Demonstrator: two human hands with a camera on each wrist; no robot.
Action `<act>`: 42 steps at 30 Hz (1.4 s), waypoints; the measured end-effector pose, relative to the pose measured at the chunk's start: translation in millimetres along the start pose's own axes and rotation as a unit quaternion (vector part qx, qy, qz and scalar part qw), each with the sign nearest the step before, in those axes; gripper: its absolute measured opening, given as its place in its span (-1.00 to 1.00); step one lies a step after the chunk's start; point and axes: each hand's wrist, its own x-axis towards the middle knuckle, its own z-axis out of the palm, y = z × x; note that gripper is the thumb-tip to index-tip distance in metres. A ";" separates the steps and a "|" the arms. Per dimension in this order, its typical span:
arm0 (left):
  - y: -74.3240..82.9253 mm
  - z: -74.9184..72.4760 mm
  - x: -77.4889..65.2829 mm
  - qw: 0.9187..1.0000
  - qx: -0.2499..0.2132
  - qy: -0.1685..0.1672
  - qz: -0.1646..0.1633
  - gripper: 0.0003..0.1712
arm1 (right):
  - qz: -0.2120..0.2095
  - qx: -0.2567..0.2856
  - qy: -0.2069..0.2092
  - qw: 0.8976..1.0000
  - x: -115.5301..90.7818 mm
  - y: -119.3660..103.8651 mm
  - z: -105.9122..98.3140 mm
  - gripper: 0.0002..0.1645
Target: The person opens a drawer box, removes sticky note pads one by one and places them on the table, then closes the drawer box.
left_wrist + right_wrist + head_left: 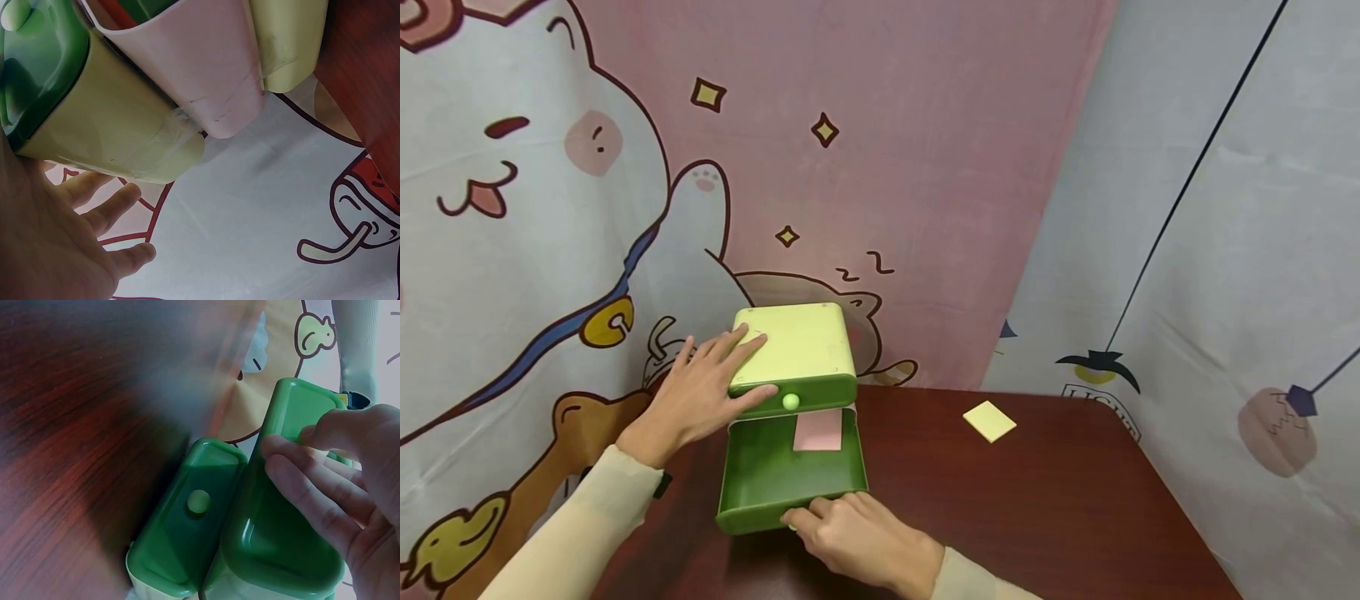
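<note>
A small stacked drawer cabinet (793, 337) with a pale yellow top stands at the table's back left. Its middle green drawer (760, 467) is pulled out, and a flat pink square (820, 433) lies toward the back inside. My left hand (703, 396) rests with spread, straight fingers on the top and upper left front of the cabinet. At the pulled-out drawer's front, my right hand (868, 537) pinches the round knob between thumb and curled fingers, which mostly hide it. The lower drawer (187, 519), with its pale green knob (199, 501), is closed.
A pale yellow square note pad (989, 422) lies on the dark red-brown table (1000, 508), right of the cabinet. Cartoon-printed cloth (925, 208) hangs behind and at the sides. In the left wrist view, clear tape (178, 128) shows on the cabinet's side.
</note>
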 end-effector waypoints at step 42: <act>0.2 -1.4 0.8 1.000 -0.004 -0.012 -0.004 0.09 | -0.040 -0.019 -0.037 0.998 -7.1 -12.1 1.9 -0.74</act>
